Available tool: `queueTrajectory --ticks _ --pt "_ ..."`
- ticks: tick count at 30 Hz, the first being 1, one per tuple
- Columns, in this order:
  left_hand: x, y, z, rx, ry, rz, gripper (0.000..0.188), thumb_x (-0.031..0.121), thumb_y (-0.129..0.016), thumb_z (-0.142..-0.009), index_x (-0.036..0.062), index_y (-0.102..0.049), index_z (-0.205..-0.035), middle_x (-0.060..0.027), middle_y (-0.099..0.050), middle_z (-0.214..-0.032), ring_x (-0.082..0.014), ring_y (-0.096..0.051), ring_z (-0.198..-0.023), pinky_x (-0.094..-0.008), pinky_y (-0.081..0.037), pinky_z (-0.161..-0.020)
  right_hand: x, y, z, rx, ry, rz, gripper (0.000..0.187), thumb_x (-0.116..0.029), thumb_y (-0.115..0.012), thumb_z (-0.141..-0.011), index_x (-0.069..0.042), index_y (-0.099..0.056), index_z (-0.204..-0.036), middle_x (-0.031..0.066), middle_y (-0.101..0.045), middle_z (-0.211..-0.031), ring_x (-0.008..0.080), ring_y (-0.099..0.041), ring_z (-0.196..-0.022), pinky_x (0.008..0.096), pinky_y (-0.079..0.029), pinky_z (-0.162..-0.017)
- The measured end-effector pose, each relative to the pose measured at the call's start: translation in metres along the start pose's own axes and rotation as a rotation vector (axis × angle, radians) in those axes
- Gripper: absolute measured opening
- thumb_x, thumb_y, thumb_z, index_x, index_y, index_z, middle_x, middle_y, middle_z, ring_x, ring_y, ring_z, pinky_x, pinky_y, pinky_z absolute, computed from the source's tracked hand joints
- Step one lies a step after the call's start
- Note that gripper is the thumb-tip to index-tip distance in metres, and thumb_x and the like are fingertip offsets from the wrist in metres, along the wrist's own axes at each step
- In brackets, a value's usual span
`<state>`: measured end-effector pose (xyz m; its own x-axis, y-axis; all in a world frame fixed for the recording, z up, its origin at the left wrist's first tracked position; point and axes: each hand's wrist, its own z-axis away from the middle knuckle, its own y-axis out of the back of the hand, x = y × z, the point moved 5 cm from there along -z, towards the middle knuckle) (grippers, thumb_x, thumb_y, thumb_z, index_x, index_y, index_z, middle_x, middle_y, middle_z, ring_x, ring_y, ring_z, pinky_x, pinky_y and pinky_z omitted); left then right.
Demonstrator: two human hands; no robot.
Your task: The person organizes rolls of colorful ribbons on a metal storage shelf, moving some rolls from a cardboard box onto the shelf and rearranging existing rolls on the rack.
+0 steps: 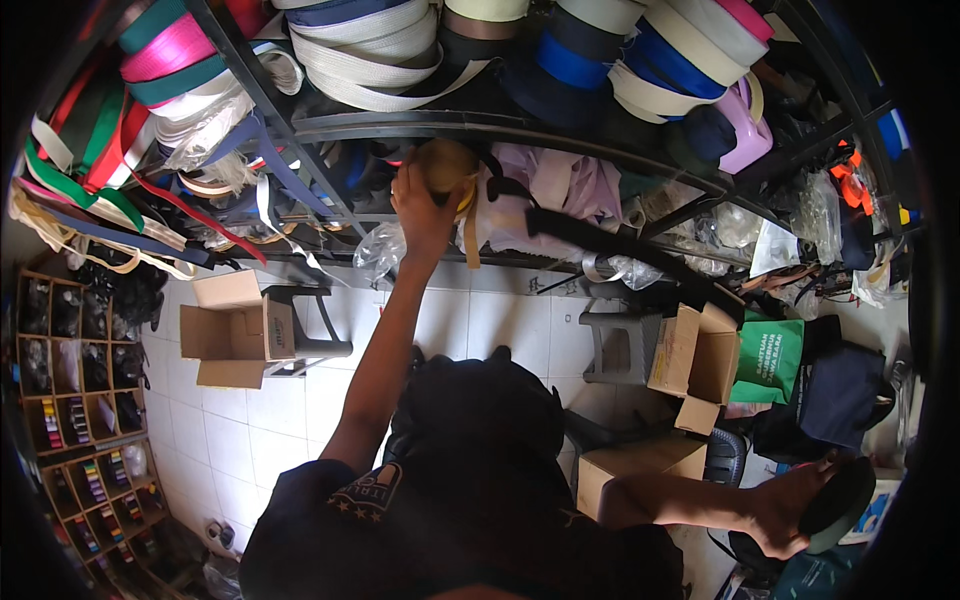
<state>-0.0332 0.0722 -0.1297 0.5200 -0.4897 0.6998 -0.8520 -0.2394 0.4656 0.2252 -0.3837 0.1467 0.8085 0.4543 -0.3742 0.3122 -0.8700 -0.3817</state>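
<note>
My left hand [428,208] reaches up to the middle shelf, its fingers wrapped round a brownish-yellow webbing roll [447,167]. A tan strap end [472,240] hangs just beside that roll. Pale lilac material [550,185] lies on the shelf to the right of it, with a wide black strap [600,237] running in front. Out at the lower right, my right hand [785,508] grips a dark webbing roll [842,506] by its near side. Part of that hand's grip is hidden behind the roll.
Overhead, the dark metal rack [430,125] carries white webbing coils [365,55] and blue rolls [575,62]. Open cartons [235,330] [697,362] rest on stools at both sides. A wooden cubbyhole shelf [85,440] holds thread spools at left. A green bag [768,360] sits at right.
</note>
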Motion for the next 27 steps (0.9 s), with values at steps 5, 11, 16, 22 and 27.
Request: queueTrajectory --ticks 5,11,16,22,27 --pt "-0.001 0.001 0.001 -0.001 0.011 -0.003 0.072 0.032 -0.08 -0.079 -0.0003 -0.046 -0.133 -0.0171 -0.044 -0.145 -0.0385 -0.046 -0.123 -0.05 -0.034 -0.103 0.005 0.073 -0.017 -0.031 -0.036 0.144 0.063 -0.038 -0.066 -0.083 0.004 -0.059 -0.129 0.0253 -0.048 -0.142 0.0457 -0.038 -0.135 0.0611 -0.022 -0.116" --pt "-0.004 -0.004 0.002 0.018 -0.034 -0.039 0.071 0.035 -0.079 -0.08 0.0001 -0.047 -0.132 -0.0173 -0.045 -0.145 -0.0388 -0.045 -0.125 -0.0508 -0.033 -0.104 0.009 0.158 -0.041 0.136 -0.083 0.184 0.057 -0.038 -0.066 -0.087 0.003 -0.061 -0.126 0.0259 -0.057 -0.131 0.0411 -0.052 -0.125 0.0543 -0.036 -0.112" --pt "-0.002 -0.007 -0.001 0.013 -0.019 -0.027 0.073 0.035 -0.08 -0.08 0.0007 -0.046 -0.135 -0.0179 -0.045 -0.145 -0.0394 -0.044 -0.128 -0.0508 -0.033 -0.105 -0.015 0.178 -0.051 -0.052 0.514 1.034 0.041 -0.016 -0.065 -0.092 0.013 -0.058 -0.12 0.0244 -0.059 -0.128 0.0369 -0.062 -0.109 0.0471 -0.052 -0.098" --pt "-0.002 -0.001 0.001 0.013 -0.005 0.03 0.079 0.033 -0.084 -0.076 0.002 -0.045 -0.137 -0.0183 -0.046 -0.144 -0.0392 -0.043 -0.13 -0.0508 -0.032 -0.107 0.018 0.169 -0.029 -0.14 0.215 0.871 0.046 -0.02 -0.054 -0.1 0.009 -0.049 -0.135 0.0245 -0.056 -0.133 0.0333 -0.063 -0.112 0.0401 -0.054 -0.094" --pt "-0.001 0.0 0.001 0.001 -0.035 0.034 0.086 0.03 -0.086 -0.073 0.0029 -0.041 -0.141 -0.0189 -0.044 -0.146 -0.0392 -0.042 -0.132 -0.0506 -0.031 -0.108 0.091 0.047 0.056 -0.314 -0.368 0.249 0.081 -0.039 -0.066 -0.087 0.008 -0.036 -0.146 0.0227 -0.048 -0.142 0.0365 -0.047 -0.132 0.0493 -0.034 -0.114"
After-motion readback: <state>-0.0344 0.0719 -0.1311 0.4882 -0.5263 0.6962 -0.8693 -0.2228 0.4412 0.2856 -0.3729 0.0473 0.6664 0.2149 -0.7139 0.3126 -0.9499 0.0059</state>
